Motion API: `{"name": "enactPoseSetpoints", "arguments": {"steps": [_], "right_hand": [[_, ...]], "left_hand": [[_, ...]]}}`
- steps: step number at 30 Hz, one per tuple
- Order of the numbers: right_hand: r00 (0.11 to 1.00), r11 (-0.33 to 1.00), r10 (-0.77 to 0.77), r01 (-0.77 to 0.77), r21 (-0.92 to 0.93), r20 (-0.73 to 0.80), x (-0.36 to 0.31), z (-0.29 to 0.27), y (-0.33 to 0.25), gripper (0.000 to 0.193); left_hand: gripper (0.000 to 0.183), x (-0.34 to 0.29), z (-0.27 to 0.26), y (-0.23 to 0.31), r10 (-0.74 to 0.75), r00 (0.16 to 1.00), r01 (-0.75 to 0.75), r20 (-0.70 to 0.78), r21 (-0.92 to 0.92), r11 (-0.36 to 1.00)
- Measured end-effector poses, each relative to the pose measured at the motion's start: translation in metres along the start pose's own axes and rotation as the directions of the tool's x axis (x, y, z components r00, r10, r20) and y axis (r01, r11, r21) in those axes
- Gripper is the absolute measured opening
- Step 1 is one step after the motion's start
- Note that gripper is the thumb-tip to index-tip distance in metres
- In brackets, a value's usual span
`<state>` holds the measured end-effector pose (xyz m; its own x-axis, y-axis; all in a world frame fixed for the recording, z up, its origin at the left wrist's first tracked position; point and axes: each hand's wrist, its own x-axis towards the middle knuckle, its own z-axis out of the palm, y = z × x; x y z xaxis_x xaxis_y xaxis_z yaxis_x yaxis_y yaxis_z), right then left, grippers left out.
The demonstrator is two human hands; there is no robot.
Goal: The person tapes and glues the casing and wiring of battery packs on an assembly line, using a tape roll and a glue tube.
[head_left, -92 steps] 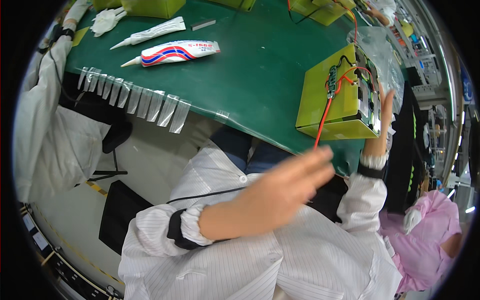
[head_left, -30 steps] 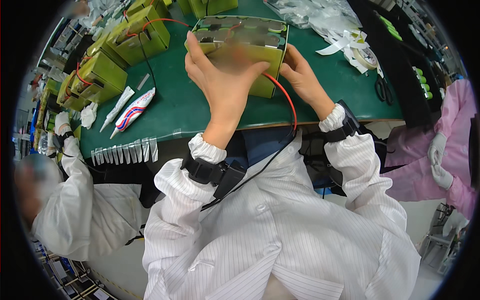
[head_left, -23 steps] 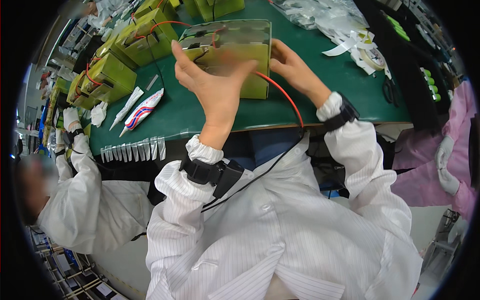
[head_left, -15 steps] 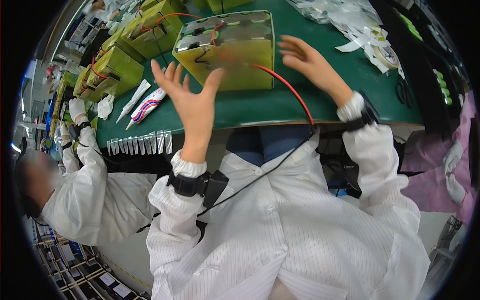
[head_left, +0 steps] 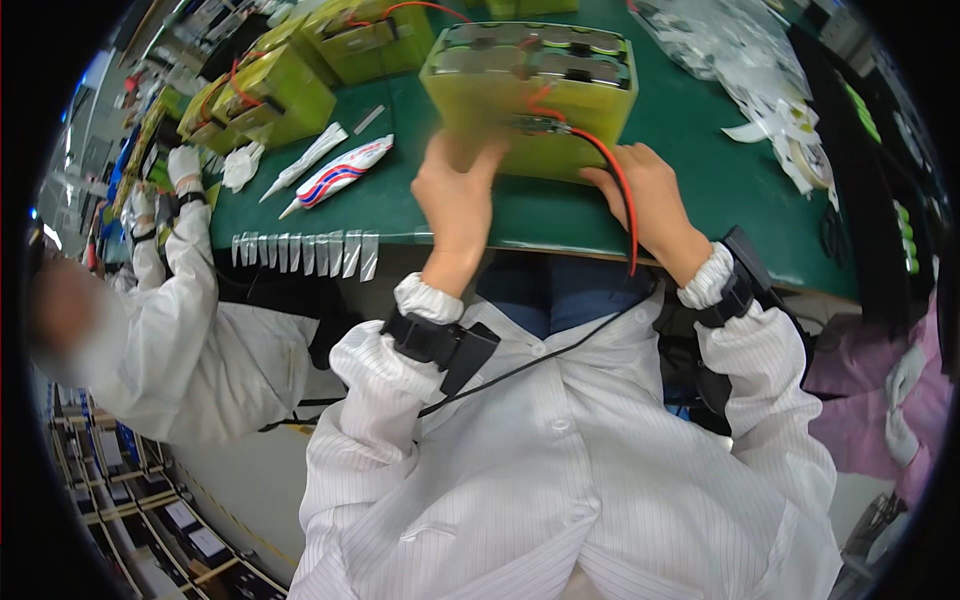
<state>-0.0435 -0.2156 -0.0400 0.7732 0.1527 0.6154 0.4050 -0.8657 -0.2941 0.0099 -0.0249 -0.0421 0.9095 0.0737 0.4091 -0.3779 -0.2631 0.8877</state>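
A battery pack (head_left: pixel 575 158) in yellow-green wrap stands on the green table before me, grey cells and metal strips showing on its top. My left hand (head_left: pixel 455 205) is closed about its lower left front corner; motion blurs the fingertips. At the lower right corner, my right hand (head_left: pixel 652 200) holds the pack with curled fingers, some of them hidden. A thick red cable (head_left: pixel 622 190) with a dark one beside it comes from the pack's front and hangs over the table edge between my hands.
Left lie a white tube (head_left: pixel 345 172) with red and blue stripes, a second tube (head_left: pixel 305 160) and crumpled tissue (head_left: pixel 241 166). More packs (head_left: pixel 275 100) stand behind. Clear strips (head_left: pixel 305 252) hang off the edge. Right are plastic bags (head_left: pixel 720 45), tape (head_left: pixel 812 160) and scissors (head_left: pixel 833 232). A co-worker (head_left: pixel 190 350) sits left.
My hands, open and apart on either side of the pack before, have come in and closed on its lower corners. The pack now stands squarer to me. The whole view has shifted somewhat.
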Motion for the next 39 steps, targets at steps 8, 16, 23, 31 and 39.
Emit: {"name": "enactPoseSetpoints", "arguments": {"steps": [8, 16, 23, 31, 39], "right_hand": [[0.999, 0.995, 0.034, -0.037, -0.088, -0.035, -0.003, -0.004, 0.001, 0.017], [0.995, 0.994, 0.101, -0.101, 0.04, -0.001, -0.007, -0.001, 0.006, 0.022], [0.889, 0.737, 0.457, -0.358, 0.574, -0.033, -0.004, -0.027, 0.021, 0.014], [0.821, 0.561, 0.57, -0.414, 0.717, 0.028, 0.001, -0.014, 0.003, 0.022], [0.842, 0.69, 0.532, -0.375, 0.62, -0.083, -0.007, -0.004, -0.02, 0.029]], "left_hand": [[0.041, -0.008, 0.014, 0.0, 0.021, 0.997, -0.022, -0.079, -0.011, 1.0], [0.051, 0.013, -0.029, 0.015, 0.067, 0.985, -0.098, 0.158, 0.2, 0.975], [0.04, 0.059, -0.018, 0.142, 0.569, 0.377, -0.913, 0.731, 0.189, 0.362], [0.043, 0.104, 0.042, 0.155, 0.239, 0.004, -0.932, 0.971, -0.083, 0.352], [0.027, 0.111, 0.047, 0.15, 0.153, 0.002, -0.811, 0.988, -0.088, 0.578]]}}
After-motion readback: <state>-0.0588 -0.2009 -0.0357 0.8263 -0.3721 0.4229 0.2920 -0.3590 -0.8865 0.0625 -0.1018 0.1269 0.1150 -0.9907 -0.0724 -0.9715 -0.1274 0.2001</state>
